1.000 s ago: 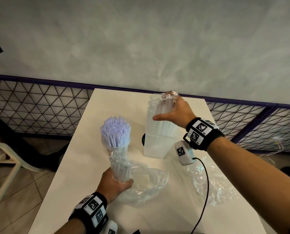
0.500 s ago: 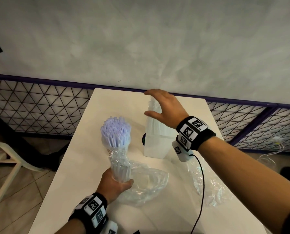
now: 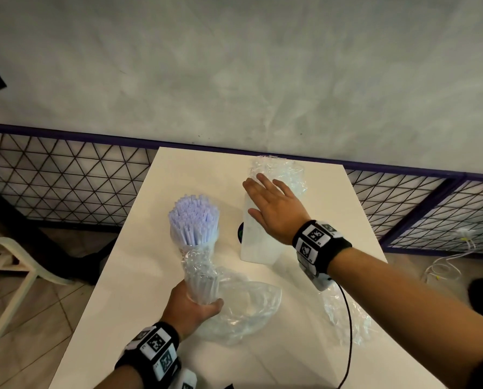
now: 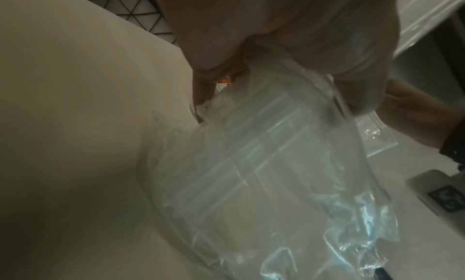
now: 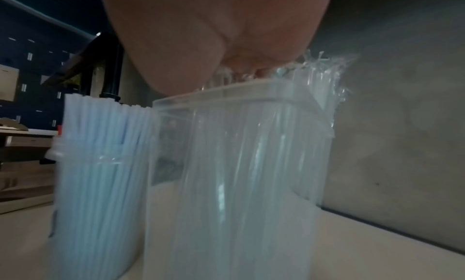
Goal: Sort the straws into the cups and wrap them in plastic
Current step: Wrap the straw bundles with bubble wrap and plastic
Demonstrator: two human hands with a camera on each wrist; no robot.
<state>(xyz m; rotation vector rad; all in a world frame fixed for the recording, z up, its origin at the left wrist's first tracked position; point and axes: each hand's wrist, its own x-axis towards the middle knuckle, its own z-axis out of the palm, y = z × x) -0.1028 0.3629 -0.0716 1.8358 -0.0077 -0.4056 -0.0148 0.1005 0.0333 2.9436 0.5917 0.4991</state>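
Note:
My left hand (image 3: 193, 306) grips the lower end of a bundle of clear-wrapped straws (image 3: 201, 276), held upright near the table's front left; in the left wrist view its fingers (image 4: 201, 85) curl round the crinkled plastic (image 4: 264, 155). Just behind stands a round cup of pale blue straws (image 3: 194, 226), unwrapped. My right hand (image 3: 274, 210) lies flat with straight fingers on top of a square translucent container (image 3: 258, 245) that holds plastic-wrapped straws (image 3: 281, 171). The right wrist view shows the palm (image 5: 214, 45) on those straw tops, the container (image 5: 239, 175) and the blue straw cup (image 5: 100, 165) beside it.
An open clear plastic bag (image 3: 248, 307) lies on the white table (image 3: 150, 276) right of my left hand. Another crumpled plastic sheet (image 3: 347, 318) lies under my right forearm. A small dark round object (image 3: 240, 233) sits behind the container. Wire fencing and a grey wall stand behind the table.
My right hand let go of the top of the wrapped straws in the container, opened and now lies flat over them. The left hand has held its bundle still.

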